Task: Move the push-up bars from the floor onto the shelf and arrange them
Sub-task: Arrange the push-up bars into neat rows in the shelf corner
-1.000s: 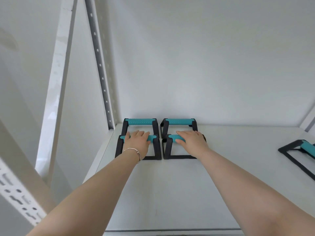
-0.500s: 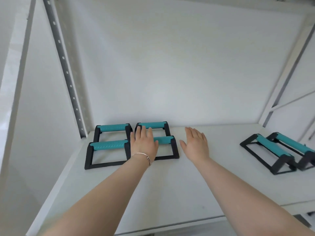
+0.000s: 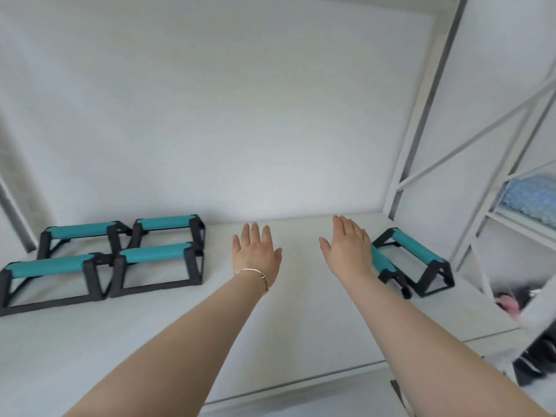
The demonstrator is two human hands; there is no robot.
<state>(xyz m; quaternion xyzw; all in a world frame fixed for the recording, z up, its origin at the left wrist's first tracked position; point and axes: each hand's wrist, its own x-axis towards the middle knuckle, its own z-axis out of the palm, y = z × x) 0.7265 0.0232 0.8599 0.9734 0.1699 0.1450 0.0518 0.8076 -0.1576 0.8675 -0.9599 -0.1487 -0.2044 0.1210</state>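
Observation:
Several black push-up bars with teal grips stand in a neat two-by-two block [image 3: 153,254] at the left of the white shelf [image 3: 180,335]. Two more push-up bars [image 3: 416,254] stand side by side at the shelf's right end, angled away. My left hand [image 3: 255,255], with a thin bracelet on the wrist, hovers flat over the bare middle of the shelf, holding nothing. My right hand [image 3: 349,246] is also flat with straight fingers, just left of the right pair and covering part of the nearer bar.
White shelf uprights and diagonal braces [image 3: 445,152] rise at the right. A neighbouring shelf holds something light blue [image 3: 529,197]. Dark and pink items [image 3: 511,302] lie lower right. A grey perforated post [image 3: 12,212] stands at the far left.
Both hands let go of the front two bars of the left block and moved right across the shelf. The view swung right, bringing the right pair fully into sight.

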